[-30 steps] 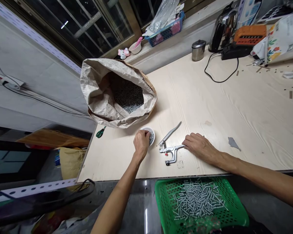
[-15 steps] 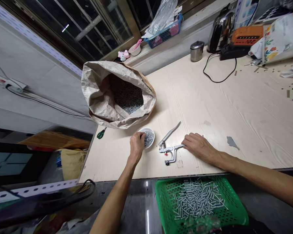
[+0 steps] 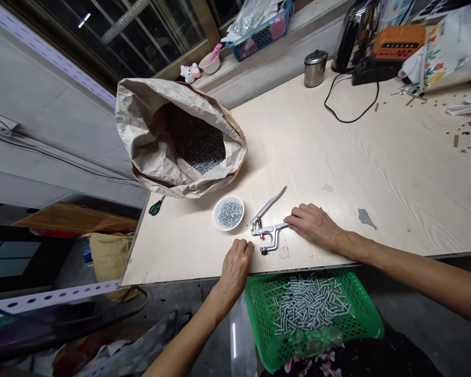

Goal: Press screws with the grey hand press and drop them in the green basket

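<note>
One person's right hand grips one pair of pliers on a table, beside one white bowl; whether the left hand, fingertips bunched, holds anything, I cannot tell. Dark clothing partly hides one green basket.

Table with sack, bowl (white)

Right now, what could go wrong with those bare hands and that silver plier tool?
Two things, perhaps. The left hand is close to the working end of the silver plier tool and the right hand touches its handle, so a squeeze might pinch a fingertip. The white bowl of small metal pieces sits uncovered beside the tool; a knock could spill them.
</note>
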Available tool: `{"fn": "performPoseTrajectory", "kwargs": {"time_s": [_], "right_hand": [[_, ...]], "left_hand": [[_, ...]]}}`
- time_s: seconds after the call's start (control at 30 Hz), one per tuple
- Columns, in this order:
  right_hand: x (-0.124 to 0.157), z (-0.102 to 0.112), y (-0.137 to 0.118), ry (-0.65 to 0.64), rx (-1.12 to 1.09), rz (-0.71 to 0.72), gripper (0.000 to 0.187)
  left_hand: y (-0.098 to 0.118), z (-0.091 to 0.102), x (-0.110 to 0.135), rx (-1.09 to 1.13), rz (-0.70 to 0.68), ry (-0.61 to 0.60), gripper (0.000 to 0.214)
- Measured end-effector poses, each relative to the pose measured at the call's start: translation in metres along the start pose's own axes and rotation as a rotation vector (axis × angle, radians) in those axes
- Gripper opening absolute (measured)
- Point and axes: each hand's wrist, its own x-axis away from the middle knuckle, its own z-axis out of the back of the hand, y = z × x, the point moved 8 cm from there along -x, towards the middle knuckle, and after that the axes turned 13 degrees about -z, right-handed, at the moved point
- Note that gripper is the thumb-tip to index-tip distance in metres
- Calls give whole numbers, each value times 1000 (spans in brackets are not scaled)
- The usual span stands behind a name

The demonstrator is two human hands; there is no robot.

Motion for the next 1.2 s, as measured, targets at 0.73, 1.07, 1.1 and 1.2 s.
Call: {"fn": "performPoseTrajectory", "kwargs": {"time_s": [0.73, 1.07, 1.1, 1.2], "right_hand": [[11, 23, -28, 209, 93, 235, 26], [9, 15, -26, 126, 112, 206, 30], [9, 12, -26, 94, 116, 199, 31], [8, 5, -25, 17, 103, 194, 32]], "left_hand": [[-26, -20, 6, 1330, 681, 357, 36], [-25, -26, -7, 1349, 658, 95, 30], [-23, -27, -8, 1379, 662, 42, 29], [-18, -31, -5, 1448, 729, -102, 27]]}}
